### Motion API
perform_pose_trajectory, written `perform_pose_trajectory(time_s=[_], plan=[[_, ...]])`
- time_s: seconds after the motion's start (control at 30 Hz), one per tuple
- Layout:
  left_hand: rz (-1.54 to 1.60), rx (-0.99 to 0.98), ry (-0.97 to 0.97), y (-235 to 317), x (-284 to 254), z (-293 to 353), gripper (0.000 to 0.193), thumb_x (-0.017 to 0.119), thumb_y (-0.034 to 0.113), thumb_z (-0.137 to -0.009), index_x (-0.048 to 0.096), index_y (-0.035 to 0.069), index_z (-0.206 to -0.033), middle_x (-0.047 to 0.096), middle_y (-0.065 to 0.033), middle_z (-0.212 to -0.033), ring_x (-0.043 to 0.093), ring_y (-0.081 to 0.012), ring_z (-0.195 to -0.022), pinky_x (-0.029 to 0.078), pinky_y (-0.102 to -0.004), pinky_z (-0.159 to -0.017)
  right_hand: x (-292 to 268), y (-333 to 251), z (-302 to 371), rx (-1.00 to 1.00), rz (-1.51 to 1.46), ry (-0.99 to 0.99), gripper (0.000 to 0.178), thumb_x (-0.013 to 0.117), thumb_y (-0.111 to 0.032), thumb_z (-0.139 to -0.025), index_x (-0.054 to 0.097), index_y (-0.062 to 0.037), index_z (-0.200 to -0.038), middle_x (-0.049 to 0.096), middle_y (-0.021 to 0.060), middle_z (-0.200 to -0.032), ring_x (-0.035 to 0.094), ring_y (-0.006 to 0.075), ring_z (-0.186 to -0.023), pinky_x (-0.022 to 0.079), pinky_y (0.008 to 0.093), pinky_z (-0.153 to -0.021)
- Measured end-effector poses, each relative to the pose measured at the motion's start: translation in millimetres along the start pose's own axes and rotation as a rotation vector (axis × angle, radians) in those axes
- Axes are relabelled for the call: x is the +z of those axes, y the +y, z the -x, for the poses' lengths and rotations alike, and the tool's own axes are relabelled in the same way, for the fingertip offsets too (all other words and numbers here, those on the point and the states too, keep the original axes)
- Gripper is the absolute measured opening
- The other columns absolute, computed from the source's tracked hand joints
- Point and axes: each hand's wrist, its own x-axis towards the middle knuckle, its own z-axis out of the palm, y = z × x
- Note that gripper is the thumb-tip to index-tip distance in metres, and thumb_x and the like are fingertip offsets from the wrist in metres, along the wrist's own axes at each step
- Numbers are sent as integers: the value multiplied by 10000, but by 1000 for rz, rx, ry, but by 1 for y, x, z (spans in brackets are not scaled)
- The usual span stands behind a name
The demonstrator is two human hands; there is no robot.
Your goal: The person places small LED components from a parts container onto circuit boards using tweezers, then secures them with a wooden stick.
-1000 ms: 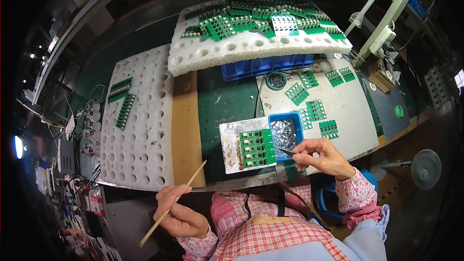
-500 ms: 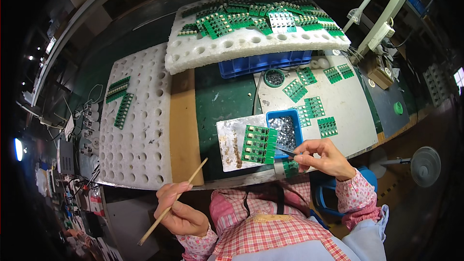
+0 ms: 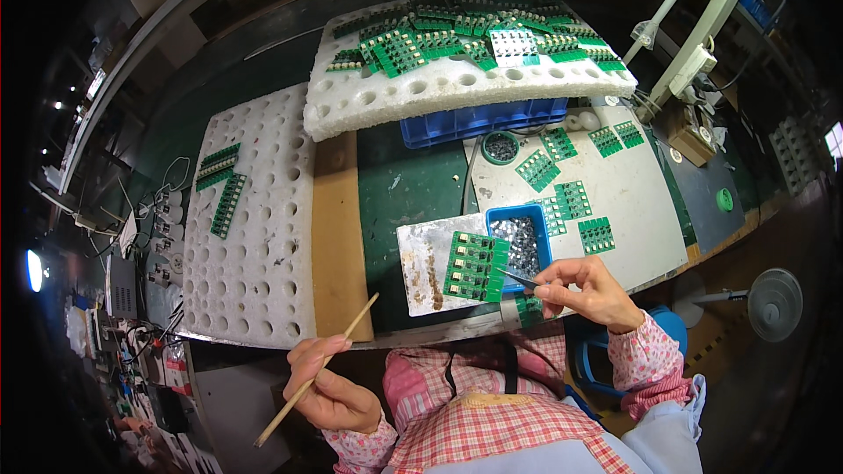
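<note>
My left hand [image 3: 332,386] is closed around a thin wooden stick [image 3: 303,391], held slanting in front of the table's near edge. Tweezers [image 3: 520,278] are pinched in my right hand [image 3: 590,292], their tips at the right side of a green circuit board [image 3: 475,266]. This board carries rows of small black and white parts and lies partly on a stained metal plate [image 3: 420,246]. Just behind my right hand stands a blue bin [image 3: 546,250] of small silvery pieces [image 3: 516,237]. Whether the tweezers hold a piece is too small to tell.
More green boards [image 3: 572,199] lie on the white sheet to the right, near a round tub [image 3: 500,147] of small dark parts. At the back, a foam slab [image 3: 386,110] piled with boards rests above a blue crate [image 3: 483,120]. Another holed foam slab [image 3: 255,272] lies left.
The whole view has shifted slightly. Both hands keep nearly the same pose, with the stick in my left and the tweezers in my right at the board's side.
</note>
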Motion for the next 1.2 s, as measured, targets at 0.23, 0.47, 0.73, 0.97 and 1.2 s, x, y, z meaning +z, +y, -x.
perform_pose_trajectory(time_s=[0.23,0.47,0.73,0.97,1.2], plan=[[10,9,1,2,3,-2,110,352,59,-1024,415,-12,-1079,633,-186,-871,586,-249,-718,520,-343,-654,-2,4,16,5,-8,88,217,686,-136,-921,679,43,-1042,676,44,-712,655,94,-679,499,228,-617],[13,-2,-9,6,9,0,119,340,72,-1031,419,-8,-1071,635,-182,-858,581,-243,-729,509,-340,-685,-12,17,44,-31,-52,218,186,682,-110,-916,684,55,-1002,679,47,-722,652,94,-674,516,224,-639],[34,3,-70,6,21,1,157,322,62,-1038,431,-33,-1099,616,-199,-904,589,-246,-738,520,-340,-691,-44,46,66,-61,-160,425,176,668,-122,-927,683,46,-978,672,43,-732,636,82,-674,511,216,-651],[51,17,-34,10,30,0,216,342,67,-1059,481,-82,-1132,619,-193,-998,602,-235,-819,524,-347,-765,-100,68,70,-154,-101,601,195,649,-146,-951,679,41,-999,672,42,-752,612,71,-684,489,219,-665],[22,5,-43,8,26,3,231,340,85,-1067,478,-84,-1141,618,-191,-1014,610,-236,-853,527,-342,-775,-160,89,55,-219,-124,712,232,653,-162,-954,662,54,-1039,677,47,-781,611,73,-702,494,205,-676]])
